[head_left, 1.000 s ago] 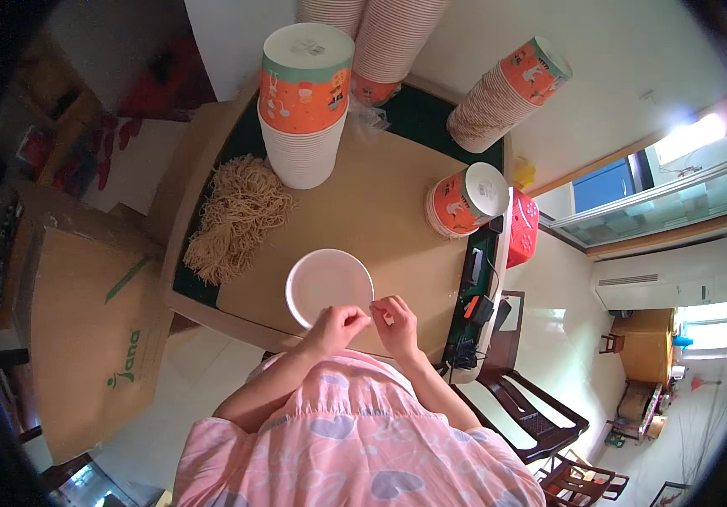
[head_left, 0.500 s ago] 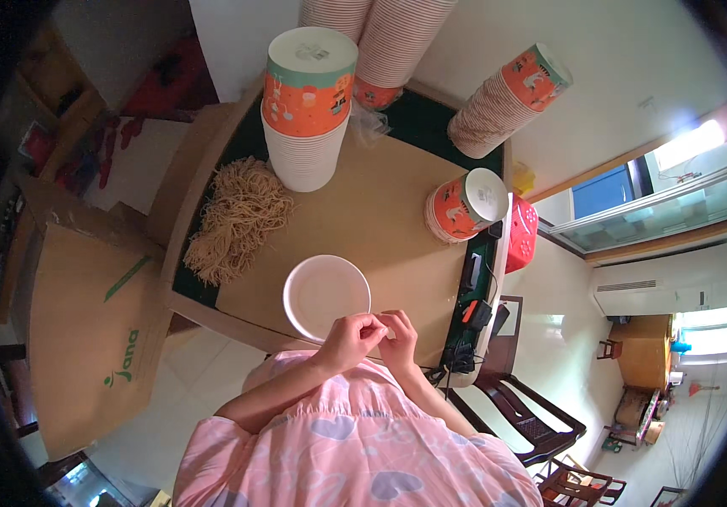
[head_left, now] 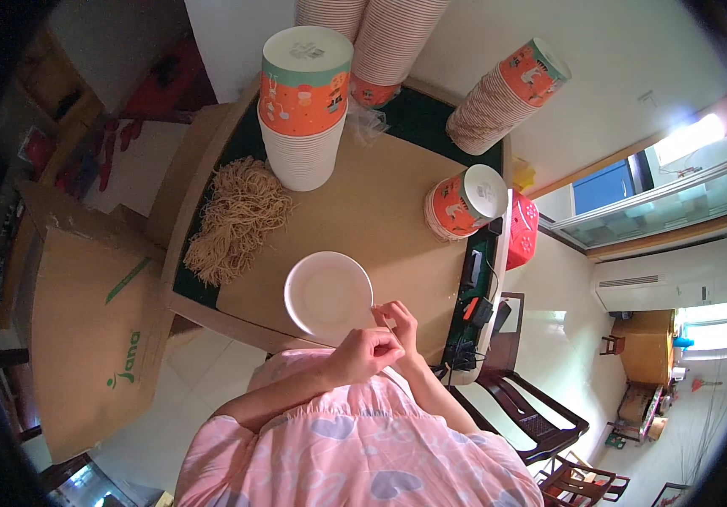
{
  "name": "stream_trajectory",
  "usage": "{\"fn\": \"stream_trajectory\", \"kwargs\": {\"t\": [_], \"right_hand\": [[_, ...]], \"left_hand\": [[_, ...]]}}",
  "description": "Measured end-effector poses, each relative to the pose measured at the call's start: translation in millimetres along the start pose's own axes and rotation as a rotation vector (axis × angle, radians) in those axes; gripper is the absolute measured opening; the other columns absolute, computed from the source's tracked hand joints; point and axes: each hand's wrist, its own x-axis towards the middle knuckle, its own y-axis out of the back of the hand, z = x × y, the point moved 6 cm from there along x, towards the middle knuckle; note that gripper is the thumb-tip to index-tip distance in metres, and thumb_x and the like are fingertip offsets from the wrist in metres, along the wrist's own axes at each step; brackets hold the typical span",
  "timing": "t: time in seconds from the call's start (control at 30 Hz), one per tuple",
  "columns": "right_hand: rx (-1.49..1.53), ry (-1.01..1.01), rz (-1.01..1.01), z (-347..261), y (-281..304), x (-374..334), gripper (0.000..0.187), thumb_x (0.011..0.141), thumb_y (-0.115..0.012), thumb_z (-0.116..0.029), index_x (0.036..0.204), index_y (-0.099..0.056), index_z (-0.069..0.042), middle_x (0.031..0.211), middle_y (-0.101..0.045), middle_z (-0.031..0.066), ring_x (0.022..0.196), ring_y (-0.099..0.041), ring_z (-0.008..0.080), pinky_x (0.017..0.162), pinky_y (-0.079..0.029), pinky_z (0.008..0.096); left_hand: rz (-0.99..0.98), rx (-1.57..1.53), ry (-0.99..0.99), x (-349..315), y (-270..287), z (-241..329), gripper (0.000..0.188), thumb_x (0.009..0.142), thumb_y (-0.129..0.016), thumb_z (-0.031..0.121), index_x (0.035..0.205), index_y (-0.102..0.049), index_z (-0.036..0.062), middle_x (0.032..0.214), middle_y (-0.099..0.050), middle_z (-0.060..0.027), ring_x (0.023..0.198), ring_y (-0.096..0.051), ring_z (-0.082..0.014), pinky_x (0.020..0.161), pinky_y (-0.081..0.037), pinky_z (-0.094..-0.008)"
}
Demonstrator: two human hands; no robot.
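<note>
A white paper tub stands mouth up near the front edge of the table, and its inside looks bare. At its near right rim is my right hand, thumb and fingers pinched together. My left hand is closed just below and left of it, partly overlapping it, in front of my pink clothing. Whatever the fingers of either hand hold is too small or hidden to make out. Further left on the table lies a loose bundle of beige twine.
Upside-down stacks of orange and green printed paper tubs rise at the back, with another tall stack at back right. A shorter stack stands on the right, above chargers and cables. A cardboard box sits left of the table.
My left hand has come down toward me and slightly right. The right hand's fingertips have risen to the tub's rim, so the fingertips of both hands are further apart.
</note>
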Motion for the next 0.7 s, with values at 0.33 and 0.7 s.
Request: {"fn": "stream_trajectory", "kwargs": {"t": [0.33,0.7], "right_hand": [[-0.439,0.084,-0.288,10.5,25.5,111.1,0.007,0.075,-0.061,-0.012,0.073,-0.06,-0.005,0.069,-0.056,0.011,0.062,-0.058,0.0261,0.056,-0.047,0.0354],[-0.486,0.379,-0.315,-47.7,6.3,175.5,0.01,0.076,-0.057,-0.006,0.085,-0.061,-0.008,0.074,-0.058,0.0074,0.071,-0.06,0.0235,0.061,-0.047,0.0341]], "left_hand": [[0.369,-0.378,0.082,-4.1,81.3,-5.1,0.032,0.091,-0.045,0.005,0.121,-0.054,0.0097,0.065,-0.05,0.0039,0.053,-0.041,-0.0019,0.047,-0.035,-0.0156],[0.366,-0.621,0.054,1.5,93.0,5.2,0.033,0.092,-0.043,0.006,0.124,-0.05,0.0033,0.107,-0.06,-0.0103,0.088,-0.06,-0.0136,0.074,-0.05,-0.0245]]}}
